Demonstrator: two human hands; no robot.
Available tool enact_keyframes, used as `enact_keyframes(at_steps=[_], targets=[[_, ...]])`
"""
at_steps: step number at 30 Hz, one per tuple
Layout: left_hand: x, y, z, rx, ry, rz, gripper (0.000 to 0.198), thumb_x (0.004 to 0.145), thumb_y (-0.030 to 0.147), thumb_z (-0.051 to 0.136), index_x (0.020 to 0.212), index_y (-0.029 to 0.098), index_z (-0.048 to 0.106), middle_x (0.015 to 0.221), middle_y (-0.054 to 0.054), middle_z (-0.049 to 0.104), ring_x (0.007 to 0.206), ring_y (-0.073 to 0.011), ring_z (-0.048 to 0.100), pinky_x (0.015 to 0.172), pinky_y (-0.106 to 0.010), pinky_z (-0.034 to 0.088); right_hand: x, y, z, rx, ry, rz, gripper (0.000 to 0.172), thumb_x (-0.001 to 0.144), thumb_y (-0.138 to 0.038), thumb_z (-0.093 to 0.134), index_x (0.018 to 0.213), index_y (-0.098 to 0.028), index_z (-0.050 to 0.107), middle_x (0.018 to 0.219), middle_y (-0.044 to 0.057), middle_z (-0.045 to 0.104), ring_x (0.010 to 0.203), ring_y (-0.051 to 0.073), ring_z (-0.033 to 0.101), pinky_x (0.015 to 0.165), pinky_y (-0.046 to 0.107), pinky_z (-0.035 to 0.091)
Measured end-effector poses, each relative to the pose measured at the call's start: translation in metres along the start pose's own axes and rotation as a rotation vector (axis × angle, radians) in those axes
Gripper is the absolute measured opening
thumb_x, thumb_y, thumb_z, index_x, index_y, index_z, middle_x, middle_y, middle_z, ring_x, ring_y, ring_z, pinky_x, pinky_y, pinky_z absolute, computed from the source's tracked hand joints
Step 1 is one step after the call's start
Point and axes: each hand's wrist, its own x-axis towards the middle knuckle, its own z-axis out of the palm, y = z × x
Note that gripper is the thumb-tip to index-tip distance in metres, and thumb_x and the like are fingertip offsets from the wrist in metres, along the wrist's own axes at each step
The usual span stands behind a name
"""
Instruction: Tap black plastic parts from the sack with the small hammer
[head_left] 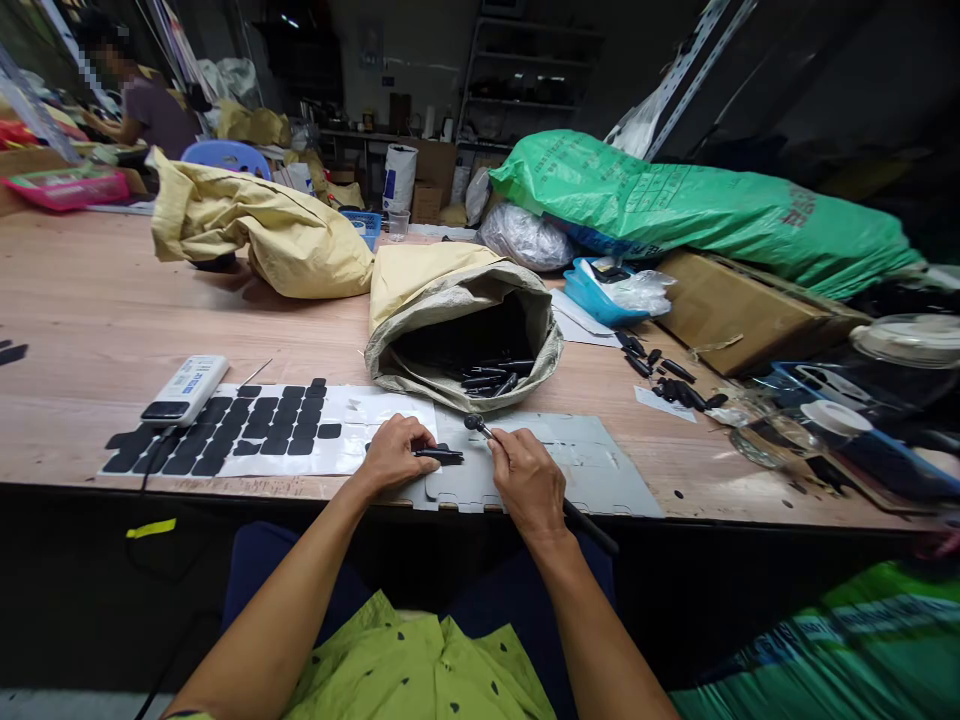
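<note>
My left hand is closed around a small elongated black plastic part at the front of the table. Just to its right, my right hand grips a long black-handled rod. A short metal shaft ends in a round black head, which points toward the left hand. Both hands are over a grey board. Directly beyond them lies a paper-lined sack, its mouth toward me, with several black parts inside. Left of my left hand, a white sheet carries rows of black rounded pads.
A white device with a cable rests by the pads. Loose black parts, a blue basket and a cardboard box under a green sack are at right. Another yellow sack lies back left; a person sits beyond.
</note>
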Motion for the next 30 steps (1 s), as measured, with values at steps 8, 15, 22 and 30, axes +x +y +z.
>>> enact_keyframes(at_steps=[8,15,22,30], targets=[[-0.002,0.001,-0.002,0.019,-0.023,0.013,0.013,0.068,0.024,0.076,0.079,0.022,0.071,0.082,-0.001,0.067,0.086,-0.0215,0.054,0.074,-0.033,0.042,0.005,0.016,0.022,-0.023,-0.012,-0.051,0.019,0.091,-0.023,0.055,0.100,-0.024,0.072,0.084,0.003,0.062,0.080,0.018,0.048,0.073,0.029,0.036],[-0.002,0.005,-0.002,0.076,-0.031,0.040,0.015,0.070,0.026,0.073,0.085,0.023,0.073,0.085,-0.002,0.068,0.086,-0.0223,0.053,0.079,-0.036,0.042,0.004,0.014,0.021,0.041,-0.033,0.005,0.020,0.090,-0.023,0.055,0.103,-0.024,0.071,0.089,0.003,0.062,0.083,0.017,0.051,0.076,0.030,0.038],[-0.001,0.006,-0.003,0.104,-0.049,0.028,0.012,0.071,0.026,0.074,0.082,0.022,0.071,0.082,-0.002,0.066,0.085,-0.0225,0.053,0.077,-0.035,0.041,0.003,0.013,0.020,0.040,-0.033,0.027,0.021,0.090,-0.023,0.056,0.104,-0.023,0.071,0.091,0.003,0.063,0.084,0.018,0.051,0.076,0.030,0.038],[-0.060,0.038,0.028,-0.042,-0.216,0.294,0.013,0.087,0.034,0.063,0.092,0.022,0.066,0.090,-0.005,0.065,0.088,-0.0211,0.056,0.082,-0.035,0.040,0.004,0.012,0.019,0.028,-0.061,0.038,0.021,0.089,-0.023,0.056,0.104,-0.023,0.071,0.091,0.004,0.063,0.085,0.019,0.051,0.077,0.029,0.037]])
